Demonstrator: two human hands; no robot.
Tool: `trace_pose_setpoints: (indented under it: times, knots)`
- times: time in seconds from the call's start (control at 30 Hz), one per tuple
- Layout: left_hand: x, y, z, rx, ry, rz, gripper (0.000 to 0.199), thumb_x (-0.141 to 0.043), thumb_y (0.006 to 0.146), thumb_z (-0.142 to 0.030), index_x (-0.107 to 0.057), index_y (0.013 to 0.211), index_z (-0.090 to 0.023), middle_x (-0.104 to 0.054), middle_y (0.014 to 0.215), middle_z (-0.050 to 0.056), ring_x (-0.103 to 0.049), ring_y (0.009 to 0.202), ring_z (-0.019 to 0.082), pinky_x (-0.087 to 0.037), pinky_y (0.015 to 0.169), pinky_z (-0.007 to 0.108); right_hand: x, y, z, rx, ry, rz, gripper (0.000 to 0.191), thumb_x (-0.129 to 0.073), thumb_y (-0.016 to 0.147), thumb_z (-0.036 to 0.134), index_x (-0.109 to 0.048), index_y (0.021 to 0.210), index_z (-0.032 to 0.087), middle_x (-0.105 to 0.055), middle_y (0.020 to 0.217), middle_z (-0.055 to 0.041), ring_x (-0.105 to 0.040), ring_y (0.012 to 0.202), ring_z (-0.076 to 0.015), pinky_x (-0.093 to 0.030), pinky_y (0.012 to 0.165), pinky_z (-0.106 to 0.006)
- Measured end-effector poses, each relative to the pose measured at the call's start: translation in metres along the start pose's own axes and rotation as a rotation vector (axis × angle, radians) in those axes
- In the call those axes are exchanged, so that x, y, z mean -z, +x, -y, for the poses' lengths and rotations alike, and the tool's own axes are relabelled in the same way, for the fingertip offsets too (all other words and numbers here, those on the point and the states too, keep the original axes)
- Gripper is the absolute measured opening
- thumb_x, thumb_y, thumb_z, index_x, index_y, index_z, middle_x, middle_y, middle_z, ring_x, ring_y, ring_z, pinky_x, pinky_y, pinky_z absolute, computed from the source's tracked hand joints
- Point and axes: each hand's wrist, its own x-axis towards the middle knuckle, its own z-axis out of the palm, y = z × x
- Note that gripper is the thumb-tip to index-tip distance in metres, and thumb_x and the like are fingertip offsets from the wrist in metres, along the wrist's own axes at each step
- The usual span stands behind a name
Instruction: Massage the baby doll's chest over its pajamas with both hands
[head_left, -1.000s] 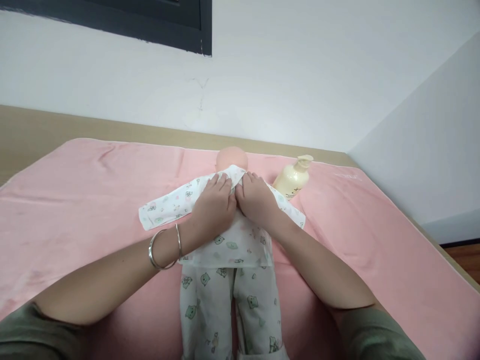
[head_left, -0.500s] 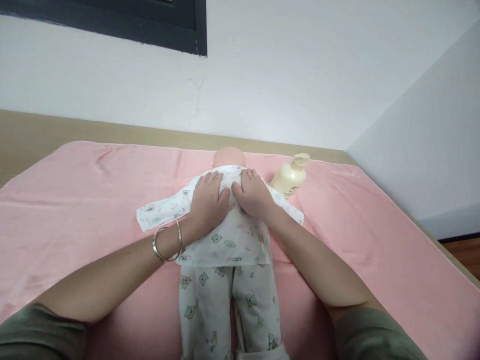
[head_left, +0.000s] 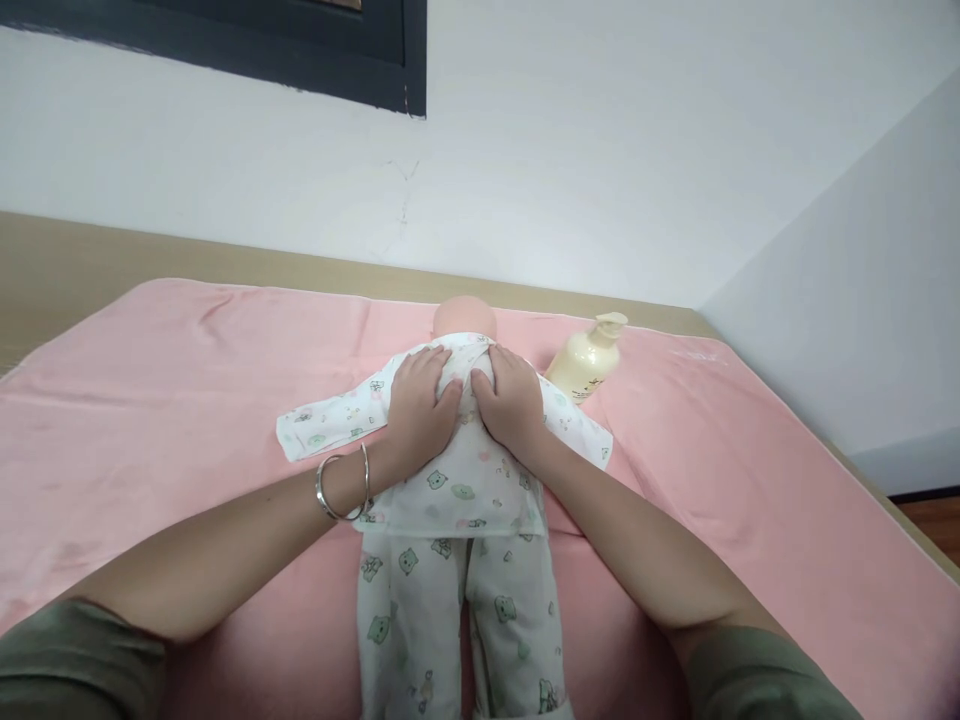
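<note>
A baby doll dressed in a white printed top and matching trousers lies stretched out in front of me. Only the rounded top of its head shows beyond the collar. My left hand rests flat on the left side of the upper body, fingers pointing away from me. On the right side my right hand lies the same way, thumb towards the middle. Both hands touch the cloth and grip nothing. The sleeves spread out to either side. Two silver bangles circle my left wrist.
A cream pump bottle stands just beyond the right sleeve. Underneath everything spreads a pink mat on a wooden surface. A white wall rises at the back, with a dark frame at upper left.
The whole view has shifted slightly, so things appear a little further right. Both hands stay on the doll's upper body, with little visible movement.
</note>
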Motion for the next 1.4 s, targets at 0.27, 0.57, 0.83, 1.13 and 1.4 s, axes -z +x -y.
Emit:
trace_pose_setpoints:
  times: [0.27, 0.57, 0.83, 1.13, 1.4]
  knots:
    - [0.008, -0.009, -0.002, -0.223, -0.046, -0.016, 0.036, -0.040, 0.092, -0.024, -0.065, 0.118, -0.018, -0.069, 0.128, 0.011, -0.059, 0.126, 0.025, -0.044, 0.114, 0.050, 0.005, 0.007, -0.008, 0.189, -0.002, 0.039, 0.042, -0.034, 0.098, 0.027, -0.062, 0.126, 0.011, -0.066, 0.130, -0.0158, -0.058, 0.124, -0.0283, -0.044, 0.108, -0.043]
    - [0.007, 0.014, 0.008, 0.003, 0.105, 0.075, 0.041, -0.039, 0.092, -0.027, -0.060, 0.123, -0.011, -0.063, 0.133, 0.017, -0.057, 0.126, 0.031, -0.045, 0.112, 0.053, 0.036, -0.034, 0.035, 0.282, -0.206, 0.150, 0.051, -0.035, 0.101, 0.027, -0.050, 0.141, 0.000, -0.055, 0.143, -0.0261, -0.047, 0.139, -0.0349, -0.040, 0.115, -0.050]
    - [0.019, -0.012, -0.019, -0.274, 0.189, 0.108, 0.036, -0.037, 0.096, -0.023, -0.061, 0.119, -0.011, -0.063, 0.132, 0.018, -0.055, 0.130, 0.031, -0.045, 0.113, 0.051, 0.026, 0.011, 0.002, 0.102, -0.106, 0.227, 0.047, -0.039, 0.101, 0.036, -0.056, 0.127, 0.001, -0.062, 0.133, -0.0228, -0.054, 0.129, -0.0331, -0.042, 0.111, -0.045]
    - [0.014, 0.016, -0.001, -0.093, 0.129, 0.187, 0.030, -0.037, 0.093, -0.024, -0.061, 0.106, -0.012, -0.066, 0.117, 0.018, -0.061, 0.114, 0.031, -0.049, 0.105, 0.052, 0.032, -0.026, 0.029, 0.210, -0.254, 0.155, 0.051, -0.034, 0.101, 0.027, -0.048, 0.138, -0.005, -0.054, 0.141, -0.0289, -0.048, 0.135, -0.0380, -0.035, 0.116, -0.050]
    - [0.016, -0.011, -0.018, -0.257, 0.250, 0.131, 0.041, -0.035, 0.096, -0.023, -0.059, 0.125, -0.006, -0.061, 0.136, 0.020, -0.051, 0.133, 0.033, -0.040, 0.117, 0.051, 0.026, 0.010, 0.004, 0.101, -0.093, 0.237, 0.047, -0.037, 0.099, 0.031, -0.057, 0.128, 0.000, -0.063, 0.132, -0.0230, -0.055, 0.126, -0.0330, -0.041, 0.113, -0.045]
